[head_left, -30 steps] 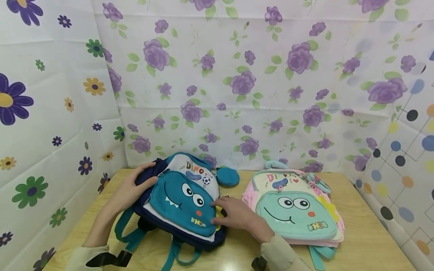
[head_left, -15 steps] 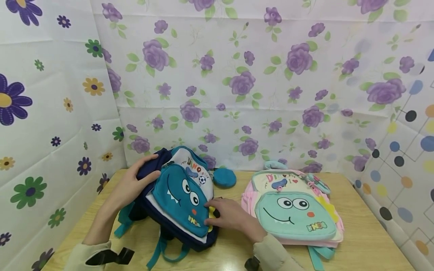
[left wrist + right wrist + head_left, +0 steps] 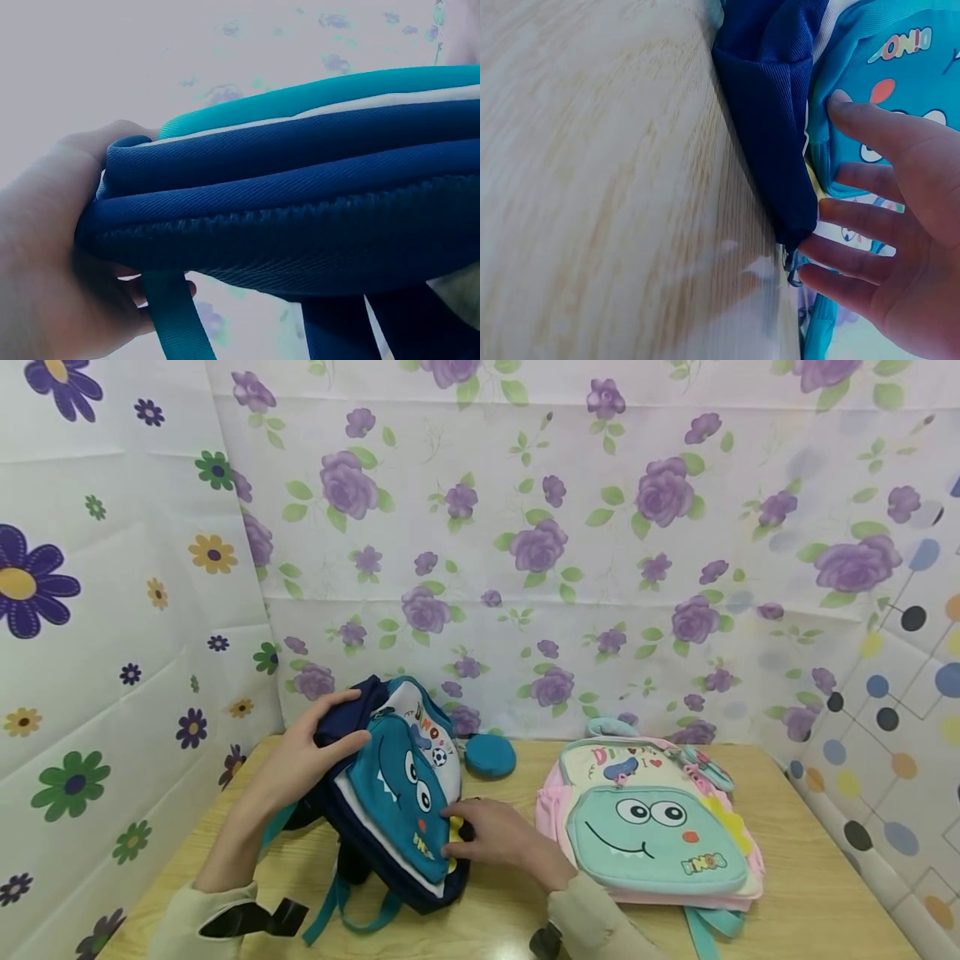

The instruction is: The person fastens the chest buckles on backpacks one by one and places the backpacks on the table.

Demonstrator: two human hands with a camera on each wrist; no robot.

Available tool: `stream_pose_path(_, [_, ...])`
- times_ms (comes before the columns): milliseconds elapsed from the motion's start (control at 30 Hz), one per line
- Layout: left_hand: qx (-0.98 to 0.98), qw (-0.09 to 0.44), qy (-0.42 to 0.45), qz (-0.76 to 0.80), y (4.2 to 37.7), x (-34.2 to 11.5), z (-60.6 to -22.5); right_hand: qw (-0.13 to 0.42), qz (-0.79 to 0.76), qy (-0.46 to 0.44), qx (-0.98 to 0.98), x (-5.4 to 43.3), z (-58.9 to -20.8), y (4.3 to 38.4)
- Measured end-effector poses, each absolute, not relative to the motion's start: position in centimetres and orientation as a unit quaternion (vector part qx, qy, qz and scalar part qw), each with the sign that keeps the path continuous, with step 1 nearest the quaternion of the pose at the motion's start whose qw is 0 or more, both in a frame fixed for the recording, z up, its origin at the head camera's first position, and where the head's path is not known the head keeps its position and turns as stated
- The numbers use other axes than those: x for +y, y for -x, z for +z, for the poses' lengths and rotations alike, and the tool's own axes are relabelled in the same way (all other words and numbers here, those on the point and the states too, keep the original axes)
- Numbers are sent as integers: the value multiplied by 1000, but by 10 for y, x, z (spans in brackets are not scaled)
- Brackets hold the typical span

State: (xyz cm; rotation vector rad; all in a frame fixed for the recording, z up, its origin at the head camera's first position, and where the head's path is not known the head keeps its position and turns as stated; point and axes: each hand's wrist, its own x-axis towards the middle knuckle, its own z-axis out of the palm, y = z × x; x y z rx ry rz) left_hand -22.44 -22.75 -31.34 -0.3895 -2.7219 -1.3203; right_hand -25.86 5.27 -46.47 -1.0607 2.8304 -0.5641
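Note:
A child's backpack (image 3: 393,793) in navy and teal, with a cartoon dino face, tilts on the table at the left, its left side raised. My left hand (image 3: 303,760) grips that side edge; in the left wrist view the thumb lies over the front and fingertips show underneath, beside a teal strap (image 3: 174,315). At the lower right side my right hand (image 3: 498,839) touches the backpack with extended fingers. In the right wrist view its thumb (image 3: 855,116) rests on the teal front pocket (image 3: 911,79) and its fingers lie along the navy side pocket (image 3: 769,135).
A pink, cream and mint backpack (image 3: 660,839) with a similar face lies to the right. A round teal pouch (image 3: 491,755) lies behind the navy one. Loose teal straps (image 3: 375,920) trail on the wooden table (image 3: 810,877). Patterned cloth (image 3: 480,527) walls the back and sides.
The navy backpack has tipped further, its left side rising and its face turning right. Both hands have moved with it, the right one leftward. The round pouch has shifted slightly left.

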Motion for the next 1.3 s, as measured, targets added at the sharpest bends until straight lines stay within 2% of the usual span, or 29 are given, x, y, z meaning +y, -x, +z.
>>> stream_pose_path(600, [-892, 81, 129, -425, 228, -190, -300, 39, -219, 355, 908, 39, -469, 268])
stream_pose_path(1033, [-895, 75, 129, -421, 228, -176, -299, 53, -235, 362, 901, 32, -471, 269])
stream_pose_path(1300, [-900, 71, 126, -412, 227, -172, -295, 120, -309, 383, 862, 53, -464, 265])
